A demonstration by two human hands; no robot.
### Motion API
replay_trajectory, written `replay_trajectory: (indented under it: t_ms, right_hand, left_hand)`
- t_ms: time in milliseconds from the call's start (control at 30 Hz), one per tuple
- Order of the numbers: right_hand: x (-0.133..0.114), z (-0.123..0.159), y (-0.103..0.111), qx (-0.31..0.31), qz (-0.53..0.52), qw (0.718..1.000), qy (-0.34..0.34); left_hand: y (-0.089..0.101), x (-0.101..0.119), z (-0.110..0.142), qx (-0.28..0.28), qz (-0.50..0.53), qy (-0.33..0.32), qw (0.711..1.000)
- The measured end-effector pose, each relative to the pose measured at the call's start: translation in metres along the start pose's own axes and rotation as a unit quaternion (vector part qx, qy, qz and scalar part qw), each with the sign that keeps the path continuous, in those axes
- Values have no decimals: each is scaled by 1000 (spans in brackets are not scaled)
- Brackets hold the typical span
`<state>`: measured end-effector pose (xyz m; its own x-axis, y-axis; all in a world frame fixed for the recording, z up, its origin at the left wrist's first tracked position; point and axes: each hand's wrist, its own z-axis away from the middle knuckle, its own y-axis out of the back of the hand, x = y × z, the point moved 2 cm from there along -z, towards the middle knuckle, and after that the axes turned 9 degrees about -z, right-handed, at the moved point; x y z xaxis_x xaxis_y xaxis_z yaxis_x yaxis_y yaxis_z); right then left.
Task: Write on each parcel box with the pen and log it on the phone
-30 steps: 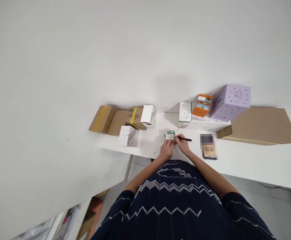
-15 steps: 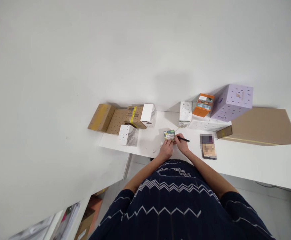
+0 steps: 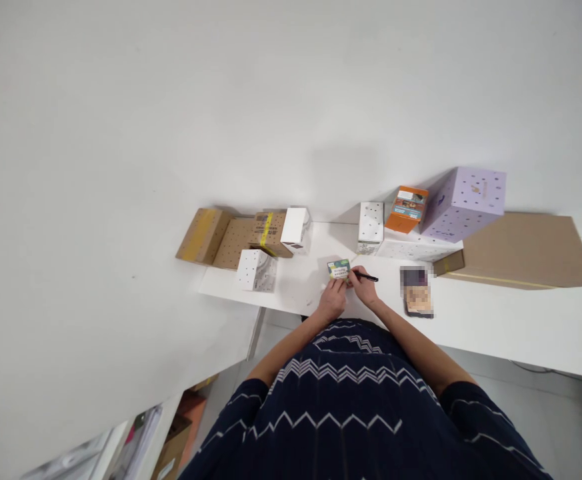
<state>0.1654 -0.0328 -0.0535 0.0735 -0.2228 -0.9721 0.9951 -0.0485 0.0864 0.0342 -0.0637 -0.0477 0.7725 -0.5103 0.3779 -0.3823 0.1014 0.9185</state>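
In the middle of the white table lies a small green printed card (image 3: 339, 269) with a white label panel. My left hand (image 3: 333, 298) has its fingers over the card's lower edge and holds it. A black pen (image 3: 368, 276) is pinched in my right hand (image 3: 365, 288), its shaft pointing off to the right. The pen's tip, by the card's right side, is hidden by my fingers. Both hands are close together.
Brown boxes (image 3: 203, 237) and white boxes (image 3: 252, 270) stand to the left. Behind and to the right are a dotted white box (image 3: 371, 227), an orange box (image 3: 407, 210), a lilac box (image 3: 463, 203) and a large carton (image 3: 531, 250). A blurred-out flat item (image 3: 417, 292) lies right of my hands.
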Motion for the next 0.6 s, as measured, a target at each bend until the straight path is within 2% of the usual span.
replay_trajectory:
  t_ms: [67, 167, 267, 333, 400, 467, 600]
  right_hand:
    - [-2, 1, 1, 13, -28, 999, -17]
    - [-2, 4, 9, 66, -62, 995, -37]
    - [3, 4, 25, 99, 7, 993, -67]
    - [10, 2, 37, 61, 130, 983, -114]
    - [19, 2, 46, 3, 238, 958, -159]
    - [26, 3, 53, -34, 291, 939, -181]
    - [31, 4, 58, -48, 352, 915, -194]
  left_hand:
    - [1, 0, 0, -7, -8, 4, 1000]
    - [2, 1, -1, -23, -27, 10, 999]
    - [3, 1, -1, -30, -19, 10, 999]
    - [3, 2, -1, -29, -14, 10, 999]
    - [3, 2, -1, -32, -20, 10, 999]
    - [4, 2, -1, -38, -30, 9, 999]
    - [4, 3, 0, -38, -28, 3, 999]
